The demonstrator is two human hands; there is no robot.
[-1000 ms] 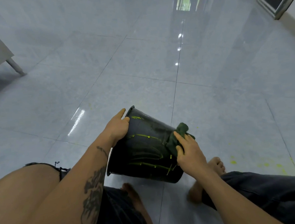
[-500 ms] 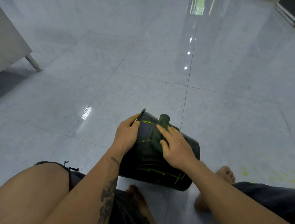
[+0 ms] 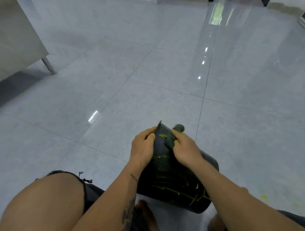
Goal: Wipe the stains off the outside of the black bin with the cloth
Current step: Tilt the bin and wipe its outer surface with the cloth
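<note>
The black bin [image 3: 170, 181] lies on its side on the tiled floor between my legs, its rim pointing away from me. Yellow-green stains streak its outer wall, mostly near the closed bottom end close to me. My left hand [image 3: 143, 149] grips the bin at the far rim, thumb over the edge. My right hand [image 3: 186, 148] presses a dark green cloth [image 3: 173, 137] against the bin's upper side near the rim; a bunch of the cloth sticks out beyond my fingers.
A grey cabinet [image 3: 10, 37] on a metal leg [image 3: 49, 66] stands at the left. Yellow specks [image 3: 263, 197] dot the glossy floor to the right of the bin. My bare feet rest beside the bin's bottom end.
My right hand has slid the cloth along the bin from its middle up to the rim end. My left hand has shifted to clasp the rim. The camera has tilted upward.
</note>
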